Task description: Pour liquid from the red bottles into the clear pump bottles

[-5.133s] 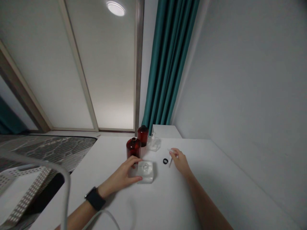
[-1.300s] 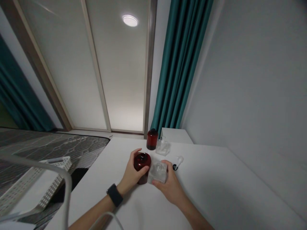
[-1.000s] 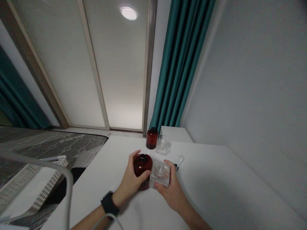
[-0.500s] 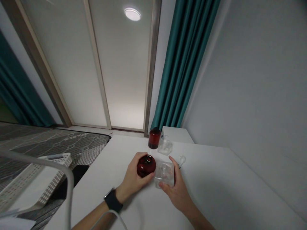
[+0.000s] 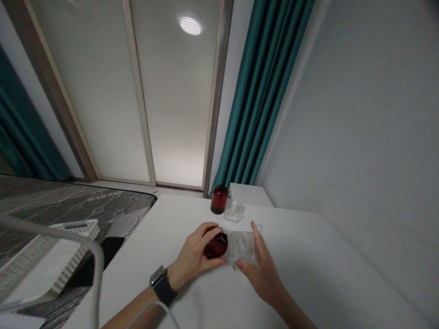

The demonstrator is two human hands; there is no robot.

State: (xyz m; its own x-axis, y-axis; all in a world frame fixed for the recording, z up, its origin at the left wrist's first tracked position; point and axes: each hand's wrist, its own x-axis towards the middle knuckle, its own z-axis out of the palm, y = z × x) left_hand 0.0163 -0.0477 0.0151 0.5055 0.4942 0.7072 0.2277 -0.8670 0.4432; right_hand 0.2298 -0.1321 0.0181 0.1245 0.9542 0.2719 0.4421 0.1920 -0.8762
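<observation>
My left hand (image 5: 192,256), with a dark watch on its wrist, is wrapped round a rounded dark red glass bottle (image 5: 217,249) with a small opening at its top. Just to the right, my right hand (image 5: 263,270) grips a square clear glass bottle (image 5: 242,244) between thumb and fingers. The two bottles are close side by side; whether they touch I cannot tell. Farther back on the white table (image 5: 295,260) stand a red-brown bottle (image 5: 219,199) and another clear glass bottle (image 5: 234,211).
A small clear object (image 5: 259,227) lies partly hidden behind my right fingers. Past the far table edge is a white box (image 5: 252,194). At left a white perforated basket (image 5: 73,269) sits beyond a curved grey tube (image 5: 99,269). A white cable (image 5: 163,305) crosses my left forearm.
Both hands have shifted slightly right with their bottles. The red bottle has tilted, its opening now facing more to the right, and my left fingers reach farther over it.
</observation>
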